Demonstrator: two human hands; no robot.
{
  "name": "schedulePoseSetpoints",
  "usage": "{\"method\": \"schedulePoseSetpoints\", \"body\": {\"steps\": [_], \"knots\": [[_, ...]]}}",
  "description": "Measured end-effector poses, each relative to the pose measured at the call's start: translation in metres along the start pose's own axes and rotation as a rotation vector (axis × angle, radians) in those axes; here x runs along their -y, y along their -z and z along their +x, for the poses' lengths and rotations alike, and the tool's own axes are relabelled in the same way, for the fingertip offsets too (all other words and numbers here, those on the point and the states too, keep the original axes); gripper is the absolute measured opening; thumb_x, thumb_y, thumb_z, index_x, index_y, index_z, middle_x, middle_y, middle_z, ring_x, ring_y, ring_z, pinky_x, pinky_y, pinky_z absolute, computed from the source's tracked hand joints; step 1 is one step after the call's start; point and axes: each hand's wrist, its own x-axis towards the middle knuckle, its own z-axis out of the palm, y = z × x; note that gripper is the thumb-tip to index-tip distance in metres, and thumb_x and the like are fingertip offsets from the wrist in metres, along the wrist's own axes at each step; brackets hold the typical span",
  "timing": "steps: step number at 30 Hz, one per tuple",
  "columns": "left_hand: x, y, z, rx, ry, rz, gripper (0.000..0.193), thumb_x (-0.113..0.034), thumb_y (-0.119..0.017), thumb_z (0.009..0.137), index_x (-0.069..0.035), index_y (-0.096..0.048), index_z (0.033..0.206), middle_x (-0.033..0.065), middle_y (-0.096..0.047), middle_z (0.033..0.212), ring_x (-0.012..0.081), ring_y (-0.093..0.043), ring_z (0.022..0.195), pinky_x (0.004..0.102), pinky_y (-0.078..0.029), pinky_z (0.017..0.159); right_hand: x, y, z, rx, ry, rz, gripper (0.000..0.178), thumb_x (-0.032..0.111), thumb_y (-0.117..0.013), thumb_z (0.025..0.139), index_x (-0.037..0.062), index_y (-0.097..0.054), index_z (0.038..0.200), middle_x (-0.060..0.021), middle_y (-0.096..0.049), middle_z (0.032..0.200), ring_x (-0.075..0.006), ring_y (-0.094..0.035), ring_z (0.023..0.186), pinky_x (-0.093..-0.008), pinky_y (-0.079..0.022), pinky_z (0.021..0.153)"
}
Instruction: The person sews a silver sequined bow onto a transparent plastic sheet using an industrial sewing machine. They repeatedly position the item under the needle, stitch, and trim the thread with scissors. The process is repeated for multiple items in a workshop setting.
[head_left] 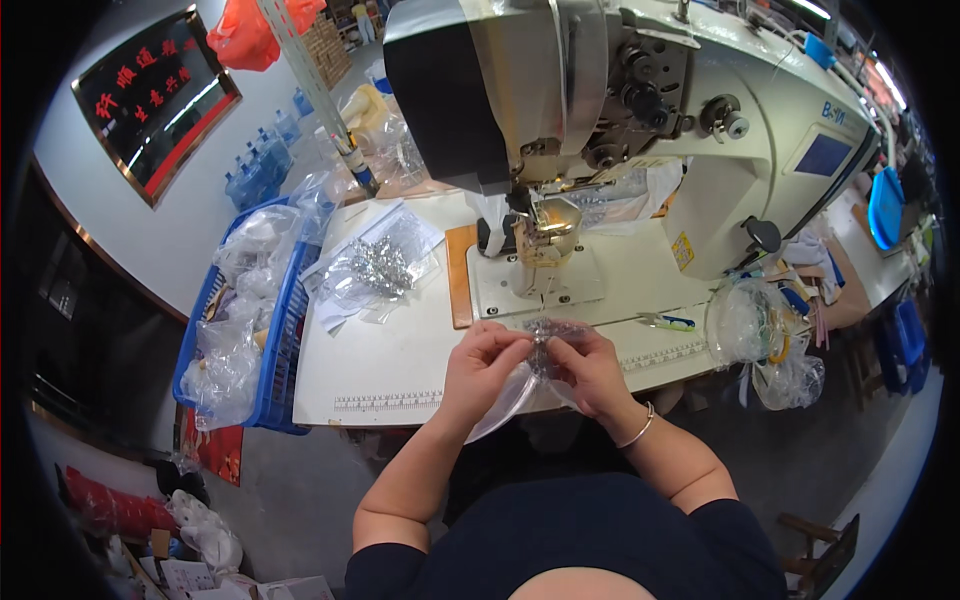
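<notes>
Close in front of the needle area of a white sewing machine (735, 170), my two hands meet over a piece of clear, sheer material with a silvery, glittering strip (541, 352). Its see-through lower part (505, 405) hangs over the table's front edge. My left hand (482, 362) pinches it between thumb and fingers. Opposite, my right hand (592, 372), with a bracelet at the wrist, is closed on the same piece. The fingers partly hide it. Just beyond lies the metal needle plate (500, 293).
To the left, an open clear bag of small silver pieces (385, 268) lies on papers. A blue basket (285, 345) of plastic bags stands beside the table. Green-handled snips (672, 322) lie right of my hands, near bundled clear plastic (755, 325). Printed rulers (388, 401) run along the table edge.
</notes>
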Motion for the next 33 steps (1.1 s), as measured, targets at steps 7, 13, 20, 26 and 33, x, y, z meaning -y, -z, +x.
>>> {"method": "schedulePoseSetpoints", "body": {"steps": [7,13,20,26,33], "knots": [[0.007,0.005,-0.005,0.083,0.425,-0.573,0.021,-0.006,-0.058,0.087,0.001,-0.057,0.107,0.0085,-0.059,0.104,0.0148,-0.057,0.092,0.0311,-0.049,0.080,0.016,0.003,0.004,-0.021,0.135,-0.463,0.043,0.008,-0.067,0.082,0.0003,-0.053,0.122,-0.0019,-0.061,0.084,-0.0071,-0.057,0.069,-0.0221,-0.047,0.062],[0.004,-0.005,-0.009,-0.085,0.405,-0.698,0.027,0.000,-0.052,0.087,0.000,-0.052,0.114,0.0104,-0.058,0.107,0.0174,-0.059,0.092,0.0339,-0.052,0.083,0.007,-0.006,-0.005,-0.231,0.527,-0.644,0.049,0.006,-0.072,0.076,-0.0019,-0.052,0.120,-0.0033,-0.059,0.078,-0.0061,-0.054,0.064,-0.0213,-0.046,0.058],[0.004,-0.005,-0.009,-0.013,0.343,-0.627,0.032,0.000,-0.051,0.088,0.001,-0.050,0.120,0.0109,-0.057,0.110,0.0193,-0.059,0.099,0.0347,-0.052,0.086,0.014,-0.007,-0.017,-0.005,0.613,-0.920,0.037,0.009,-0.074,0.075,0.0002,-0.059,0.108,-0.0064,-0.062,0.082,-0.0099,-0.056,0.062,-0.0220,-0.046,0.055],[0.016,-0.003,-0.009,-0.024,0.202,-0.392,0.030,-0.006,-0.054,0.090,0.002,-0.050,0.119,0.0099,-0.059,0.107,0.0163,-0.058,0.099,0.0324,-0.051,0.085,0.015,-0.020,-0.022,-0.077,0.889,-1.087,0.032,0.011,-0.074,0.074,0.0012,-0.062,0.102,-0.0092,-0.060,0.074,-0.0160,-0.058,0.060,-0.0252,-0.047,0.055],[0.018,0.012,0.001,-0.093,0.347,-0.676,0.024,-0.018,-0.051,0.094,-0.002,-0.056,0.111,0.0063,-0.060,0.100,0.0125,-0.058,0.089,0.0311,-0.051,0.077,0.030,-0.010,-0.017,-0.101,0.263,-0.611,0.010,0.002,-0.067,0.079,-0.0003,-0.065,0.088,-0.0017,-0.063,0.075,-0.0054,-0.056,0.065,-0.0198,-0.045,0.058]]}}
